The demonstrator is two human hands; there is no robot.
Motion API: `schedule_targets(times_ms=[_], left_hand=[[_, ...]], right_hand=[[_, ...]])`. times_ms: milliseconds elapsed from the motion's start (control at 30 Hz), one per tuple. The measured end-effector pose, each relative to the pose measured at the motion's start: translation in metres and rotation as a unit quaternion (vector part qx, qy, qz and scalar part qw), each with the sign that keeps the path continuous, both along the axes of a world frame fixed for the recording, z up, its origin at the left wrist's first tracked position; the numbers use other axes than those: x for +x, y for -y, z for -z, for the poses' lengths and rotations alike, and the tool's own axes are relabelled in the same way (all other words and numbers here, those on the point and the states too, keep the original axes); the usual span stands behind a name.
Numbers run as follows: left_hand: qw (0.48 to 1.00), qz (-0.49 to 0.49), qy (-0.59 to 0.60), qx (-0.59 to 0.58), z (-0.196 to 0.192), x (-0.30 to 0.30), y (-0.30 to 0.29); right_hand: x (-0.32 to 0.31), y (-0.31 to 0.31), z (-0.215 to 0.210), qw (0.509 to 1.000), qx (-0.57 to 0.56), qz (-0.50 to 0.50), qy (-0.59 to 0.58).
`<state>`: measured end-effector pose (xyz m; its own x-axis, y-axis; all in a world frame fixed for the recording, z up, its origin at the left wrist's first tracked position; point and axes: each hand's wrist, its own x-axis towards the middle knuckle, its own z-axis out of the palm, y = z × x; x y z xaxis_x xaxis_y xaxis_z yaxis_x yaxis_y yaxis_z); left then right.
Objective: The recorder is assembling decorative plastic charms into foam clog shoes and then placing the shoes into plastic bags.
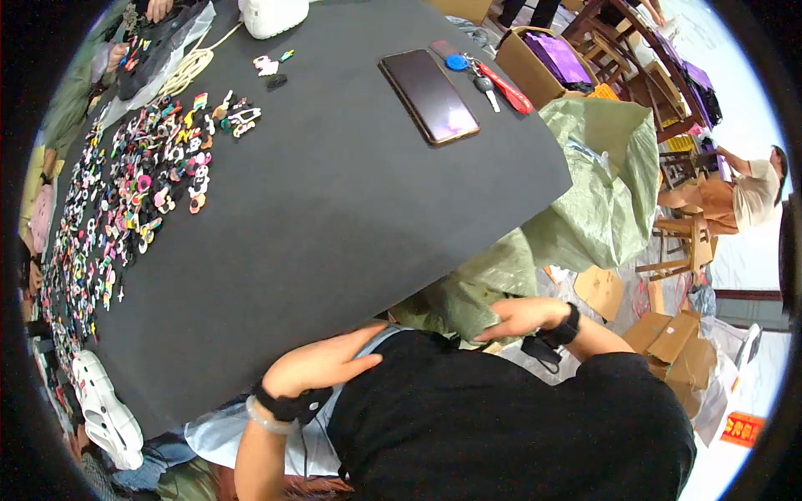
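Note:
My left hand (324, 364) lies by the near edge of the dark table (334, 217), its fingers stretched out and thumb apart, with nothing in it. Close to my body on the right, my right hand (525, 316) is closed on the rim of a green plastic sack (468, 305); its fingertips are partly hidden. The sack hangs past the table's right corner and bulges there. Many small colourful rubber shoe charms (142, 179) are spread over the table's left side. A white clog (107, 409) with holes stands at the near left corner.
A dark phone (428, 96) and keys with a red strap (493, 83) lie at the far right of the table. Another white shoe (272, 17) stands at the far edge. Cardboard boxes (677, 351) are on the floor at right; a person (735, 192) sits beyond.

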<state>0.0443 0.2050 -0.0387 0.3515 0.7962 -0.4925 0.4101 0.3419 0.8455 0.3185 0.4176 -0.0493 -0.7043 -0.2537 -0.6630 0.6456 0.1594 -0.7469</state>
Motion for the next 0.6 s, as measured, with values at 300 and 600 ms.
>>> schedule_targets(times_ms=[300, 600], left_hand=[[0.946, -0.011, 0.096, 0.310, 0.017, 0.054, -0.065], [0.989, 0.022, 0.004, 0.143, 0.031, 0.039, -0.022]], right_hand=[[-0.061, 0.033, -0.075, 0.935, -0.026, -0.137, -0.327], [-0.048, -0.025, 0.001, 0.978, -0.187, 0.082, 0.047]])
